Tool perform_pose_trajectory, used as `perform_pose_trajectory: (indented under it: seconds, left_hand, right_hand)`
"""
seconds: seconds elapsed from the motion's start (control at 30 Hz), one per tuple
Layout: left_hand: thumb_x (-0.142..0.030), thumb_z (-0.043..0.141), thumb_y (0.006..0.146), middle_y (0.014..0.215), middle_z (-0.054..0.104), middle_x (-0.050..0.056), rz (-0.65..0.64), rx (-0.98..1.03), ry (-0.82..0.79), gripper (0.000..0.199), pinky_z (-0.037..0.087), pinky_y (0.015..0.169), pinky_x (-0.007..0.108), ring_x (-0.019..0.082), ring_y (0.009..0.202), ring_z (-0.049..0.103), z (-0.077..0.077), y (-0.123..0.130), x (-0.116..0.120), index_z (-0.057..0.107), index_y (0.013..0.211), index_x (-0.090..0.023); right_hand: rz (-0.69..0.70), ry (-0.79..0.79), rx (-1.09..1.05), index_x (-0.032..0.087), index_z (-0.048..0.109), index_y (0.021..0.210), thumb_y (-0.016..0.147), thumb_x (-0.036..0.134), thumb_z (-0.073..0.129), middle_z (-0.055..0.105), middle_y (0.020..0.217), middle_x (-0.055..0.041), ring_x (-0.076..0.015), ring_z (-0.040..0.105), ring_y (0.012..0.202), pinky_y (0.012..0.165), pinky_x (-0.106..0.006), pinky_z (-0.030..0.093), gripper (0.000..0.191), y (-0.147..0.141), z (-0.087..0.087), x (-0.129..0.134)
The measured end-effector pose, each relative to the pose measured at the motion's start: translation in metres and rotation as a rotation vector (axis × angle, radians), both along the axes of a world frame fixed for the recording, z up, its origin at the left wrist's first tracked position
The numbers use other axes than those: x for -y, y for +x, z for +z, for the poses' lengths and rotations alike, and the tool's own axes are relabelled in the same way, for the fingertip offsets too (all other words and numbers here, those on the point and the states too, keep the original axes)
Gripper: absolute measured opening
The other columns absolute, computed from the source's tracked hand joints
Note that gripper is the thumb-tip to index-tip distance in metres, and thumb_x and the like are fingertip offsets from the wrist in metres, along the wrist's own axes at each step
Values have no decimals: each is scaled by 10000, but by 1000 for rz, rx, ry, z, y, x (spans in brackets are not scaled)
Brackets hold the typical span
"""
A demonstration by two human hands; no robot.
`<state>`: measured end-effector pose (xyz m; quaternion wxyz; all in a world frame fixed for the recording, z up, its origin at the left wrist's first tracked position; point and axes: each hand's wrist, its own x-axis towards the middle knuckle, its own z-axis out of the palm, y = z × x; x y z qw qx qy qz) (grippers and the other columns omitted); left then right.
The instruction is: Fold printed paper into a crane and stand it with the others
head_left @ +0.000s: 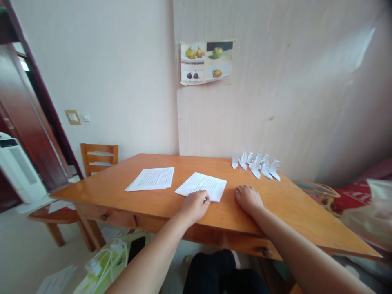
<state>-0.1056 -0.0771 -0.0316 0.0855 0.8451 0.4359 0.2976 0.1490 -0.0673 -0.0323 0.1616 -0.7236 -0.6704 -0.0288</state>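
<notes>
A printed sheet of paper (203, 182) lies turned at an angle on the wooden table, close to its front edge. My left hand (196, 205) is closed at the sheet's near edge, with the fingers curled and the thumb against the paper; the fingertips are partly hidden. To the right of the sheet, my right hand (248, 198) rests palm down on the bare tabletop, fingers laid out and holding nothing. A stack of printed sheets (153, 179) is on the left. Several folded white paper pieces (255, 166) stand grouped at the back right.
The wooden table (303, 212) backs onto a wall with a fruit picture (206, 62). A wooden chair (99, 154) stands at the far left. Below the table are a green container (107, 261) with white cables and papers (56, 279) on the floor. Bags (364, 200) lie at the right.
</notes>
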Motion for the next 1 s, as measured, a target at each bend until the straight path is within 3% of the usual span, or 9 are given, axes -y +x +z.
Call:
perform_pose_trajectory:
  seconds: [0.2,0.3,0.47,0.53,0.63,0.73,0.87,1.0]
  left_hand:
    - [-160,573,833,905,711,49,-80,9,-36,111,454,746,304,217,871,651,-3,24,16,649,868,-233]
    - [-170,570,847,921,711,55,-99,22,-37,101,458,798,317,224,916,647,-3,26,17,652,861,-227]
    - [-213,544,896,964,719,62,-112,53,-44,116,465,809,316,226,943,651,-3,24,16,659,888,-223]
    - [-238,538,911,956,723,59,-113,74,-51,130,466,792,309,224,930,655,-2,24,16,665,887,-226]
    - [-270,529,925,900,724,49,-103,105,-66,156,466,745,300,217,875,659,-1,24,16,666,865,-227]
    - [-277,530,927,885,729,37,-93,118,-70,160,478,738,295,209,860,666,-1,24,17,670,866,-227]
    - [-353,671,853,1050,736,67,-36,157,-28,192,494,879,342,248,1013,662,0,22,18,684,1001,-231]
    - [-409,677,858,1118,706,99,89,335,183,307,472,993,410,271,1092,637,1,17,21,641,1099,-221]
  right_hand:
    - [-34,105,-208,183,696,1174,958,242,403,692,1203,-132,-249,603,1164,976,-327,423,369,13,-2,-3]
    - [25,160,-310,187,690,1184,975,288,400,691,1224,-116,-246,610,1161,977,-332,439,372,13,1,0]
    - [280,164,-438,205,711,1155,986,455,445,728,1166,-71,-219,665,1065,897,-291,501,402,1,8,21]
    - [463,126,-523,187,678,1236,955,497,511,705,1222,-100,-242,663,1075,891,-316,513,451,-5,9,35]
    - [602,66,-453,212,663,1269,870,486,650,709,1203,-102,-265,667,1042,903,-355,505,484,-13,9,52]
    - [614,75,-358,250,729,1131,926,374,573,740,1125,-65,-252,668,1026,931,-357,479,287,-18,9,58]
    - [567,39,-410,255,738,1058,956,308,482,751,1086,-51,-246,673,989,921,-352,475,281,-15,6,56]
    - [506,61,-535,216,696,972,945,368,473,743,992,-59,-260,658,935,876,-351,478,271,-2,0,54]
